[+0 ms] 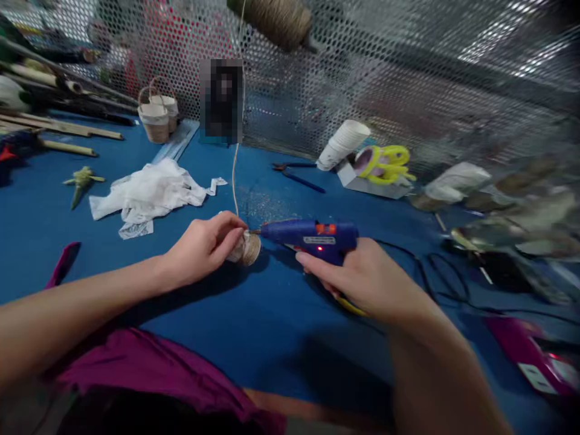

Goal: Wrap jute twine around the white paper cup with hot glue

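My left hand (209, 246) is closed around a small paper cup (248, 249) wrapped in brown twine, tipped on its side just above the blue table. From a spool of twine (278, 23) hanging at the top, a strand (234, 175) runs down to the cup at my left fingertips. My right hand (362, 275) grips a blue hot glue gun (308, 235) with an orange patch and a lit red light. Its nozzle points left and meets the cup's edge beside my left fingers; whether they touch is hard to tell.
White lace (154, 192) lies at left, near two twine-wrapped cups with handles (156, 118). Pliers (299, 174), stacked paper cups (343, 144) and yellow-handled scissors (387, 162) lie toward the mesh panel (385, 78). A black cord (446, 275) loops at right.
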`<state>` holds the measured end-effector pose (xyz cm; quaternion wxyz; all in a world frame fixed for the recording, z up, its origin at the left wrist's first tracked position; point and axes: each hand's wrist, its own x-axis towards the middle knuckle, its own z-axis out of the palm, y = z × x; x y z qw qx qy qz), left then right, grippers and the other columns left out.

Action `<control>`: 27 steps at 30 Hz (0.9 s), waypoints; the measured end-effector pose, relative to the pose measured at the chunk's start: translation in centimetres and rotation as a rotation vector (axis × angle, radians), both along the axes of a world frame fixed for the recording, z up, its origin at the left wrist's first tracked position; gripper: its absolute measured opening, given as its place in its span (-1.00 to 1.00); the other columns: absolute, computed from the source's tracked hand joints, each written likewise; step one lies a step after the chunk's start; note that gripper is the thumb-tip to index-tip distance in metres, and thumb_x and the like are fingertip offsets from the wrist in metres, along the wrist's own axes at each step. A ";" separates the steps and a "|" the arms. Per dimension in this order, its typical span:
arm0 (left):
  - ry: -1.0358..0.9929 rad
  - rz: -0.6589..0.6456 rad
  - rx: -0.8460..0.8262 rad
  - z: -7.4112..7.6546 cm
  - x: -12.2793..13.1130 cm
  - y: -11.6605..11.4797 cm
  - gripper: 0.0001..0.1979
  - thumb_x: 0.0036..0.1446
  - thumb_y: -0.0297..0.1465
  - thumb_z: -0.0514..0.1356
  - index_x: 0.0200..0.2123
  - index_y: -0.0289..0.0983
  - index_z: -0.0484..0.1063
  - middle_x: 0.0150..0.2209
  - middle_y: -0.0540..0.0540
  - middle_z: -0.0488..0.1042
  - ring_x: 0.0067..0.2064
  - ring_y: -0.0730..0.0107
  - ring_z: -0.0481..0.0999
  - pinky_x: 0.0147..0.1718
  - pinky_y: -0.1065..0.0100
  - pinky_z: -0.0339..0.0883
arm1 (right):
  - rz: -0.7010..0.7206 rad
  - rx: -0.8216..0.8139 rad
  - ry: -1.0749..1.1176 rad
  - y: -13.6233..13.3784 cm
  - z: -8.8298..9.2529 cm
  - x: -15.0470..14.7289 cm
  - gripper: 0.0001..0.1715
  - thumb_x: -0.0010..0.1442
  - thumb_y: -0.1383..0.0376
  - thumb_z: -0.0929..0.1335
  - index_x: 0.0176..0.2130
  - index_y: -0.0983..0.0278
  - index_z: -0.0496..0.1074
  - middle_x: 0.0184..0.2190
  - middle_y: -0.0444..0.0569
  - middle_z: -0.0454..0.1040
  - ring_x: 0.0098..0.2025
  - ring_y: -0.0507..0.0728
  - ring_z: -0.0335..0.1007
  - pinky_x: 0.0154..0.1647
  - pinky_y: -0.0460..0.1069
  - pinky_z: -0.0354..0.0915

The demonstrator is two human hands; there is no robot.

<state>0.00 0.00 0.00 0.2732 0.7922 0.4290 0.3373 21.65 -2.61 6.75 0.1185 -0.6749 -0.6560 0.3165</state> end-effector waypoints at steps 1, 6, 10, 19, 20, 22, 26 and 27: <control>0.003 0.000 0.000 0.0 0.1 0.0 -0.77 0.20 -0.35 -0.03 -0.23 -0.34 0.35 -0.48 -0.03 0.51 -0.51 0.49 0.43 -0.54 0.50 0.22 | 0.013 0.002 0.013 0.0 0.0 0.0 -0.59 0.01 0.01 0.33 -0.65 0.21 0.23 -0.73 -0.16 0.30 -0.64 0.02 0.22 -0.59 -0.07 0.17; 0.004 -0.002 -0.001 -0.2 0.2 0.2 -0.78 0.20 -0.36 -0.03 -0.23 -0.34 0.35 -0.49 -0.04 0.50 -0.53 0.48 0.42 -0.55 0.49 0.22 | 0.023 0.004 0.028 -0.2 -0.2 0.0 -0.58 0.01 0.03 0.32 -0.67 0.21 0.21 -0.75 -0.17 0.26 -0.66 0.00 0.18 -0.61 -0.08 0.15; -0.018 -0.002 -0.011 -0.3 0.2 0.4 -0.78 0.20 -0.36 -0.03 -0.22 -0.34 0.34 -0.46 -0.07 0.51 -0.50 0.47 0.44 -0.54 0.48 0.26 | 0.000 -0.001 0.025 -0.4 -0.2 0.0 -0.61 -0.01 0.02 0.33 -0.64 0.20 0.21 -0.78 -0.20 0.21 -0.69 -0.01 0.10 -0.67 -0.07 0.08; -0.076 -0.021 -0.070 -0.5 0.2 0.2 -0.78 0.21 -0.36 -0.03 -0.23 -0.36 0.33 -0.48 -0.07 0.49 -0.53 0.52 0.41 -0.57 0.52 0.26 | 0.051 0.028 -0.031 -0.8 0.1 0.5 -0.64 -0.02 0.02 0.31 -0.61 0.20 0.23 -0.77 -0.19 0.22 -0.68 0.01 0.11 -0.64 -0.06 0.10; -0.081 -0.023 -0.078 -0.5 0.2 0.2 -0.78 0.21 -0.36 -0.03 -0.22 -0.36 0.33 -0.48 -0.07 0.49 -0.53 0.52 0.41 -0.57 0.51 0.26 | 0.054 0.030 -0.036 -0.8 0.0 0.5 -0.63 -0.02 0.02 0.31 -0.62 0.20 0.22 -0.77 -0.19 0.21 -0.68 0.01 0.10 -0.64 -0.06 0.09; -0.084 -0.022 -0.091 -0.4 0.3 0.2 -0.78 0.20 -0.36 -0.03 -0.22 -0.35 0.33 -0.48 -0.07 0.49 -0.53 0.52 0.41 -0.57 0.51 0.26 | 0.059 0.030 -0.032 -0.8 -0.1 0.6 -0.62 -0.02 0.02 0.31 -0.64 0.20 0.21 -0.78 -0.19 0.19 -0.69 0.00 0.06 -0.67 -0.07 0.06; -0.067 -0.011 -0.085 -0.3 0.3 0.2 -0.78 0.20 -0.37 -0.03 -0.23 -0.35 0.34 -0.50 -0.05 0.48 -0.54 0.52 0.40 -0.58 0.52 0.25 | 0.069 0.021 0.014 -1.1 0.1 0.4 -0.64 -0.03 0.04 0.32 -0.66 0.19 0.22 -0.81 -0.21 0.16 -0.73 -0.02 0.03 -0.73 -0.07 0.01; -0.063 -0.011 -0.081 -0.3 0.3 0.2 -0.78 0.20 -0.37 -0.03 -0.23 -0.35 0.34 -0.50 -0.05 0.48 -0.54 0.52 0.40 -0.58 0.52 0.25 | 0.072 0.016 0.028 -1.2 0.1 0.4 -0.65 -0.03 0.05 0.32 -0.65 0.19 0.23 -0.82 -0.21 0.16 -0.73 -0.01 0.03 -0.73 -0.07 0.00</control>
